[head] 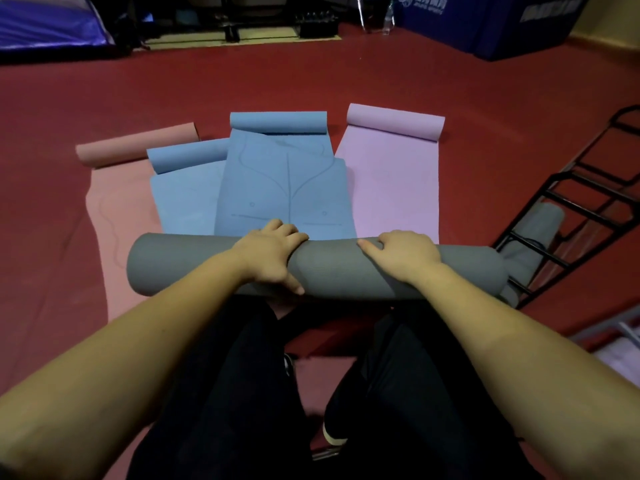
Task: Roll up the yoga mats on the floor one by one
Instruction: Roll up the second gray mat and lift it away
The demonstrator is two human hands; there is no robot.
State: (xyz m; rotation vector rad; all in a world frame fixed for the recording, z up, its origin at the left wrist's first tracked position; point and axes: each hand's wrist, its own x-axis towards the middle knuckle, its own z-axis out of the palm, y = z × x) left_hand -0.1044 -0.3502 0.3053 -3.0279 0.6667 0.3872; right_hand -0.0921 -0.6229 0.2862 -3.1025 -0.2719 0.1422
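- Red gym floor (311, 81) carries our work: the grey yoga mat (332, 268), fully rolled, lies crosswise before our knees.
- Our left hand (270, 254) and right hand (405, 254) rest on top, fingers curled over the far side.
- We should press evenly so the ends stay flush.
- Beyond lie blue (287, 188), lilac (391, 188) and pink mats (117, 202), mostly unrolled; a black rack (571, 209) stands right.
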